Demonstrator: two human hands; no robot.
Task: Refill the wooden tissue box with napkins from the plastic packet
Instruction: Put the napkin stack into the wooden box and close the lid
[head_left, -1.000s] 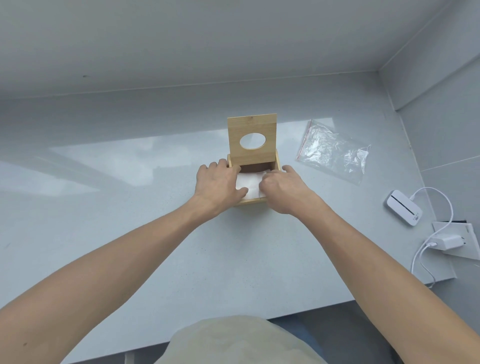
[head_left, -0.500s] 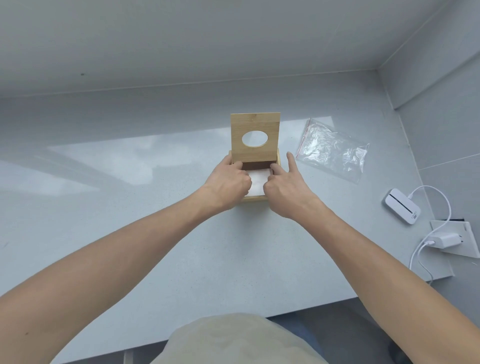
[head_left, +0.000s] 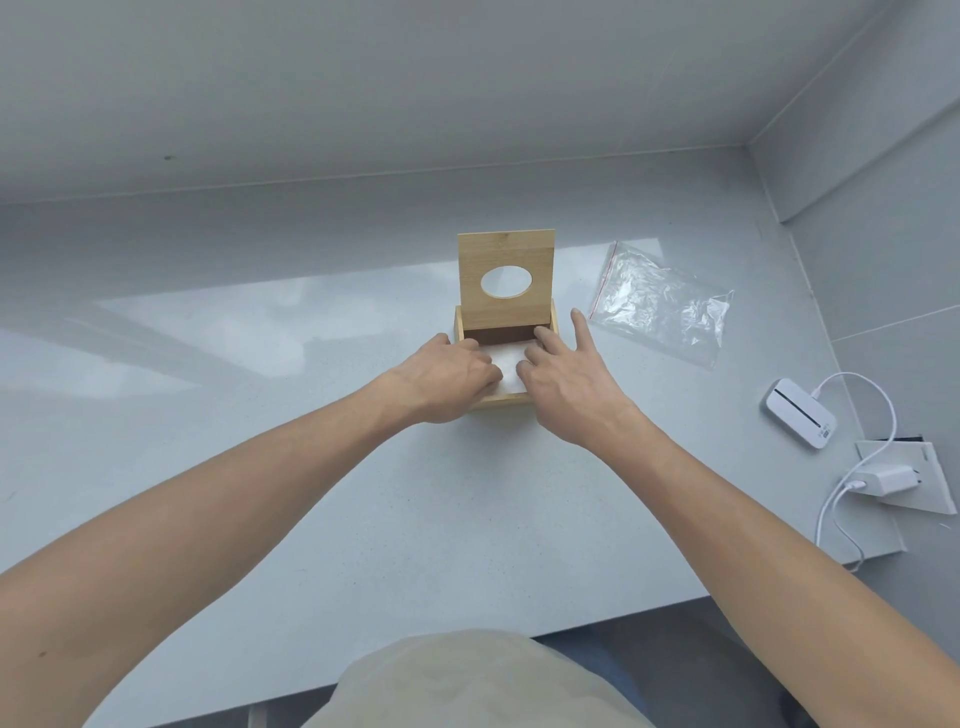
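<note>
The wooden tissue box (head_left: 506, 399) stands mid-counter with its lid (head_left: 505, 260) hinged upright, an oval hole in it. White napkins (head_left: 508, 364) lie inside the box. My left hand (head_left: 451, 375) rests over the box's left side, its curled fingers pressing on the napkins. My right hand (head_left: 567, 379) is over the right side, fingertips on the napkins and the index finger stretched out past the box's right wall. The clear plastic packet (head_left: 662, 304) lies flat and looks empty, to the right of the box.
A white device (head_left: 800, 413) with a cable lies at the right. A white charger (head_left: 883, 480) is plugged into a socket plate (head_left: 930, 486) at the counter's right edge. Walls rise behind and to the right. The counter's front edge is near my body.
Both hands have shifted further into the box onto the napkins. My right index finger has lifted and now points outward past the box's right wall.
</note>
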